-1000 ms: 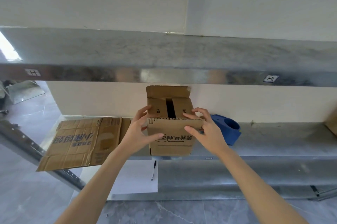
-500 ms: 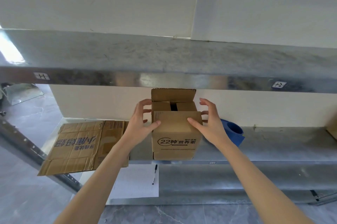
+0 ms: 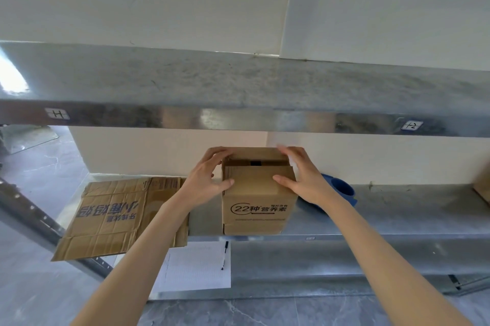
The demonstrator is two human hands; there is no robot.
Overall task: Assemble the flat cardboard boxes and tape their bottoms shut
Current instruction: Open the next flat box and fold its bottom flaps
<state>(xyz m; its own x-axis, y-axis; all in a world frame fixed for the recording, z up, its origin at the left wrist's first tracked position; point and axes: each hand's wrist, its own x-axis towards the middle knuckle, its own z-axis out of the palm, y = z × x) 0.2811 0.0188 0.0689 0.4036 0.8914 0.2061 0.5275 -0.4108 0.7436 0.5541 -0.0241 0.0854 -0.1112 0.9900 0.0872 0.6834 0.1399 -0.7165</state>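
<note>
Clasping the box (image 3: 256, 206) at its top, the left hand (image 3: 204, 180) and right hand (image 3: 302, 177) are curved over the folded flaps, thumbs laid on the near flap. The box is stood upright on the shelf (image 3: 411, 214), between flat cardboard (image 3: 114, 214) and a blue dispenser (image 3: 342, 189).

Box (image 3: 256, 209) brown, dark print; flat cardboard (image 3: 111, 214) left of left grip (image 3: 204, 180) brown, navy characters; dispenser (image 3: 342, 190) right of right grip (image 3: 305, 180) blue
</note>
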